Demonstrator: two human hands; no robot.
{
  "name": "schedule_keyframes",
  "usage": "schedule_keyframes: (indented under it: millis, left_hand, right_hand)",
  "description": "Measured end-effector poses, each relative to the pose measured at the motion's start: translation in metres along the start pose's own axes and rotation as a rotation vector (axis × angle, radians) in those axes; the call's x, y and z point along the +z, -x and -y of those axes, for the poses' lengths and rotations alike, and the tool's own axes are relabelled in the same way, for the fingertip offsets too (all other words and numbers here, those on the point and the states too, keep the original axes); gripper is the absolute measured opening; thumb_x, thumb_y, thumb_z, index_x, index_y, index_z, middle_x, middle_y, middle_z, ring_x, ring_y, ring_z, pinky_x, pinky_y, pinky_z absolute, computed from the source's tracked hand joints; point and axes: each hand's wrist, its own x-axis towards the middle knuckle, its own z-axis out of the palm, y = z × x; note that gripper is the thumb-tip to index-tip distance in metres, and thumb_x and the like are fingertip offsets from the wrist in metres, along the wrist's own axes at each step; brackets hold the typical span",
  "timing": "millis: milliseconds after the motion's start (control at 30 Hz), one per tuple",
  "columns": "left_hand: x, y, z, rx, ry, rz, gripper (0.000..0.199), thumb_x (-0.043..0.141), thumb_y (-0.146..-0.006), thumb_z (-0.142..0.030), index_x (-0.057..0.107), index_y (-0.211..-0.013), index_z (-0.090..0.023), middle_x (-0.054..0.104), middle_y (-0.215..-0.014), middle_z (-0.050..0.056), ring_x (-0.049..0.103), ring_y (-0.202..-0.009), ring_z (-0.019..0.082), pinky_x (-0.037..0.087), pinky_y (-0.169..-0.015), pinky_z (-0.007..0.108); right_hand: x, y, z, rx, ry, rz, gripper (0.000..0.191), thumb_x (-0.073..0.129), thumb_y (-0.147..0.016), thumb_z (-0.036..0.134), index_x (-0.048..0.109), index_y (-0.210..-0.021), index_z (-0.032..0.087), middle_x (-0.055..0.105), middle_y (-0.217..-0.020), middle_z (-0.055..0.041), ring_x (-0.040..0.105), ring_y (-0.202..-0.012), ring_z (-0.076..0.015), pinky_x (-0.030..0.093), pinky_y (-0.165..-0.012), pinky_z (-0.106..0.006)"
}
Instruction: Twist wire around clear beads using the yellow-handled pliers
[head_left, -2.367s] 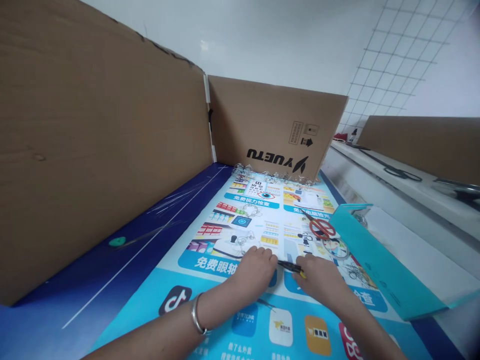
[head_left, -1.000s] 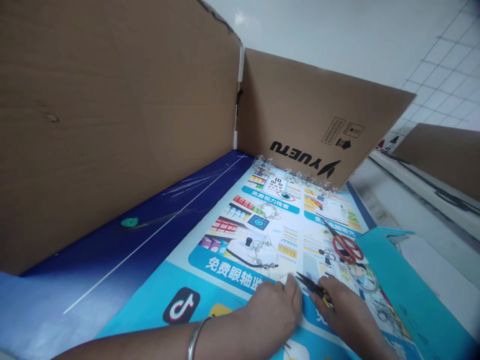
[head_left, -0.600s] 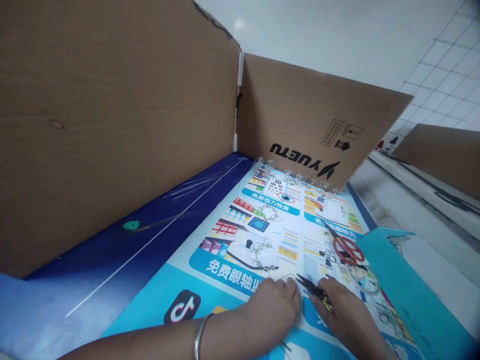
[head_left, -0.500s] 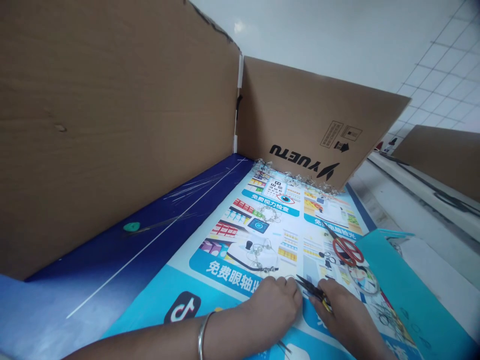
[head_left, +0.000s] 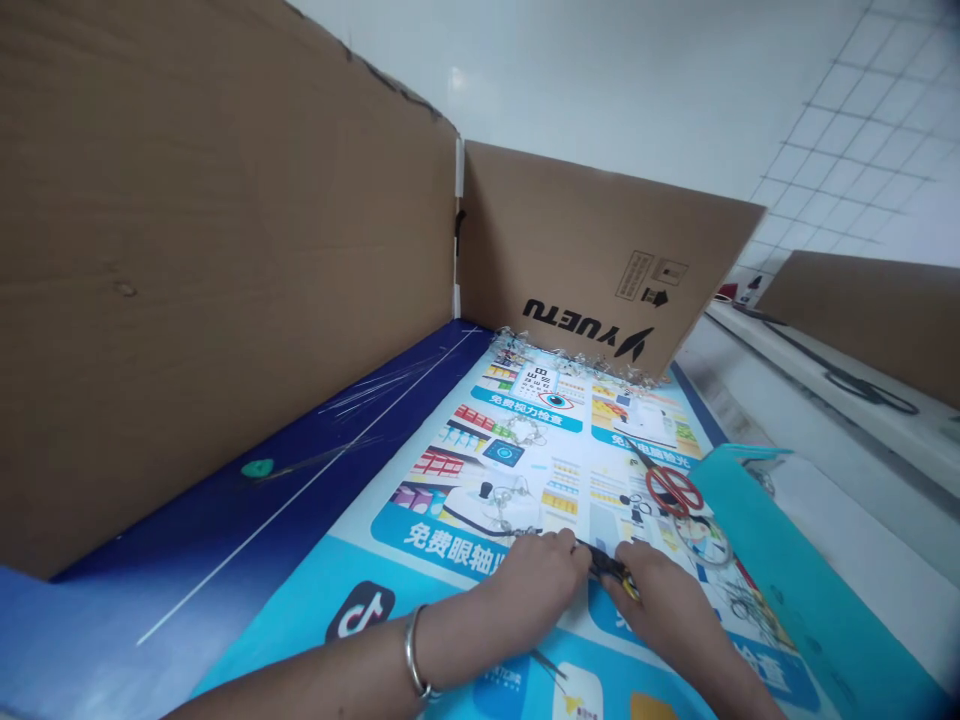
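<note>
My left hand (head_left: pixel 541 580), with a silver bangle at the wrist, is closed in a pinch near the middle of the printed mat (head_left: pixel 442 625). What it pinches is too small to name; thin wire and clear pieces (head_left: pixel 512 505) lie just beyond it. Fingers of my right hand (head_left: pixel 651 585) are wrapped round black pliers with yellow on the handles (head_left: pixel 616 572). The pliers point left, their tip at my left fingertips. Red-handled scissors (head_left: pixel 673 490) lie on the mat beyond my right hand.
Cardboard panels stand at the left (head_left: pixel 225 240) and back (head_left: pixel 592 250). Clear wired pieces (head_left: pixel 585 362) line the back panel's foot. A teal folder (head_left: pixel 810 570) lies at the right, beside coiled wire (head_left: pixel 705 540). A green item (head_left: pixel 257 468) and long wires rest on the blue strip.
The pliers have moved in against my left fingertips, and their jaws no longer show apart. The whole view has shifted slightly.
</note>
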Motion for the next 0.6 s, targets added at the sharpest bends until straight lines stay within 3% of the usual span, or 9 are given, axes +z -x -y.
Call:
schedule_keyframes:
  millis: [100, 367, 600]
  left_hand:
    - [-0.004, -0.002, 0.002, -0.101, 0.070, -0.003, 0.013, 0.045, -0.081, -0.013, 0.051, -0.091, -0.019, 0.060, -0.085, 0.005, 0.060, -0.074, 0.021, 0.043, -0.060, 0.028]
    - [-0.017, -0.001, 0.012, -0.189, 0.011, -0.016, 0.016, 0.038, -0.089, -0.027, 0.053, -0.093, -0.022, 0.059, -0.093, 0.004, 0.060, -0.083, 0.020, 0.042, -0.065, 0.027]
    - [-0.003, -0.007, -0.005, -0.199, -0.094, 0.048, 0.018, 0.041, -0.085, -0.024, 0.057, -0.084, -0.017, 0.059, -0.088, 0.009, 0.060, -0.082, 0.025, 0.044, -0.067, 0.034]
  right_hand:
    - [-0.002, 0.004, 0.000, -0.004, 0.038, -0.016, 0.022, 0.043, -0.084, 0.039, 0.053, -0.089, 0.020, 0.058, -0.087, -0.0068, 0.056, -0.081, -0.0211, 0.033, -0.060, -0.026]
    - [-0.005, 0.015, -0.008, 0.023, 0.022, -0.031, 0.027, 0.048, -0.079, 0.045, 0.056, -0.089, 0.021, 0.060, -0.086, -0.0081, 0.056, -0.081, -0.0232, 0.033, -0.061, -0.028]
    - [-0.006, 0.025, -0.013, 0.017, -0.026, -0.068, 0.031, 0.052, -0.076, 0.045, 0.058, -0.090, 0.019, 0.061, -0.088, -0.0099, 0.056, -0.080, -0.0247, 0.035, -0.063, -0.030]
